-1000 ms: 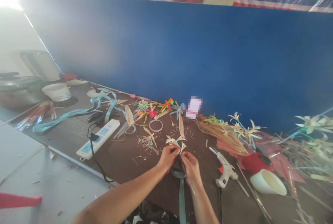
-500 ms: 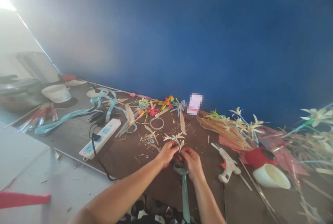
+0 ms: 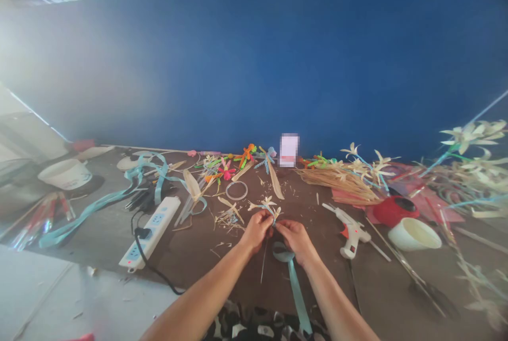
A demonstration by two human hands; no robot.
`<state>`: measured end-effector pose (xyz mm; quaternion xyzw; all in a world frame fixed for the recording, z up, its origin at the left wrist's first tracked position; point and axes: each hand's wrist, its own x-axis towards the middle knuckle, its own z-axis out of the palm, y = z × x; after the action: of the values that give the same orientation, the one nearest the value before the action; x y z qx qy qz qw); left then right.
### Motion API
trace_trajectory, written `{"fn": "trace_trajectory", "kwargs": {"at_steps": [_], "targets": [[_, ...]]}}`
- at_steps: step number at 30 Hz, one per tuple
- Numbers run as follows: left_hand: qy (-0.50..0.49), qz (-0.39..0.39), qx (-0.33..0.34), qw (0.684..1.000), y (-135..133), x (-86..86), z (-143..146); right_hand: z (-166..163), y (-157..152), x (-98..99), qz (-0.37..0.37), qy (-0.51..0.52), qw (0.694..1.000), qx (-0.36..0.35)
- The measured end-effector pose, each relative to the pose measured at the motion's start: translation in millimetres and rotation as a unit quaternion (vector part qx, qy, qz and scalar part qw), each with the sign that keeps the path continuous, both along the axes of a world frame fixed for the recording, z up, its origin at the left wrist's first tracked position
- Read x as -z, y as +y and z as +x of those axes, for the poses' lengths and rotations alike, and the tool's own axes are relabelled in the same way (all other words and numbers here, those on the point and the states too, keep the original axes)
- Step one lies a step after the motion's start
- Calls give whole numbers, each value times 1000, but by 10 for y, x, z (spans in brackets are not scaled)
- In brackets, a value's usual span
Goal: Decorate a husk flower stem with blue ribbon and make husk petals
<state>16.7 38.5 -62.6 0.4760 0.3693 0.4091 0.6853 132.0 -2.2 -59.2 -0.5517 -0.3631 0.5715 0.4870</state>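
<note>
My left hand (image 3: 255, 233) is closed, pinching the stem of a small spray of pale artificial flowers (image 3: 268, 204) over the middle of the table. My right hand (image 3: 296, 239) is closed beside it, its fingertips gripping light blue ribbon (image 3: 300, 298) at the stem just under the blossoms. The rest of that ribbon loops below the right hand and trails toward my lap. Beneath my left fingers a thin wire stem (image 3: 262, 267) points down. My fingers hide the exact spot where ribbon meets stem.
To the right lie a white glue gun (image 3: 351, 231), a white cup (image 3: 415, 234) and a bundle of dry straw (image 3: 337, 185). On the left are a power strip (image 3: 151, 235) with its black cord and more blue ribbon (image 3: 99, 206). A clear ring (image 3: 236, 191) and plant scraps (image 3: 229, 217) lie beyond my hands.
My view has tilted and shifted. Both hands stay together at the stem. The wire now slants down to the left, and the ribbon loop hangs farther right, apart from the wire.
</note>
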Motion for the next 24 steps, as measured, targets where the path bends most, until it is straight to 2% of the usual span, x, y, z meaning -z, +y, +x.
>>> {"fn": "trace_trajectory", "kwargs": {"at_steps": [7,14,24], "targets": [[14,3,29,999,52,-69,16,20,49,1,-13,28,1000,2],[15,15,40,999,103,-21,6,-1,77,59,-4,42,999,9],[-6,-18,26,999,140,-21,-4,5,87,-28,-17,40,999,-6]]}}
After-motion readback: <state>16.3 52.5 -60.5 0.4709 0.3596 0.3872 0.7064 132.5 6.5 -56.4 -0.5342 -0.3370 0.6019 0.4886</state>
